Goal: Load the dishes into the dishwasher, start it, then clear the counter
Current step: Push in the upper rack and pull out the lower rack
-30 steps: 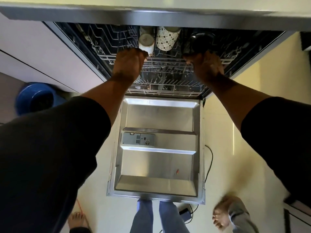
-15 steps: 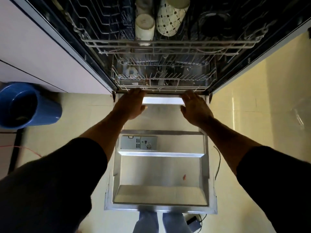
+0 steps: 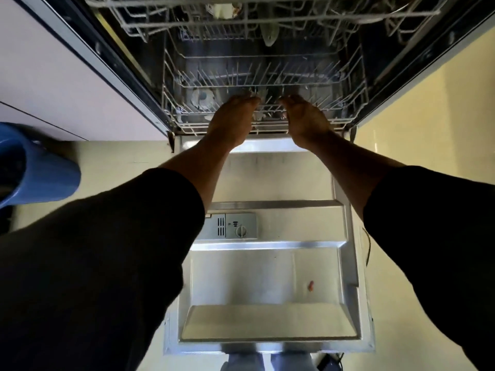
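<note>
While the dishwasher door [image 3: 267,277] is lying fully open and flat over the floor, the person is leaning over it with both arms stretched forward in dark sleeves. The left grip [image 3: 232,119] and the right grip [image 3: 306,117] are resting side by side, backs upward, over the front edge of the lower rack [image 3: 171,84], with the fingers pointing into the wire tines. The fingertips are showing too blurred among the wires, so I cannot tell whether either grip is closing on the rack or merely touching it. The lower rack is sitting inside the tub, its front rim just above the door hinge. A round pale item [image 3: 201,97] is lying in its left part, near the left grip. The upper rack [image 3: 128,20] is hanging above, carrying a pale dish [image 3: 222,9] near its middle. On the door, the detergent dispenser [image 3: 230,226] is sitting beside the left forearm, and a small reddish scrap [image 3: 310,285] is lying lower down. A blue bin [image 3: 40,170] is standing on the floor to the left, below a pale cabinet front [image 3: 53,76].
</note>
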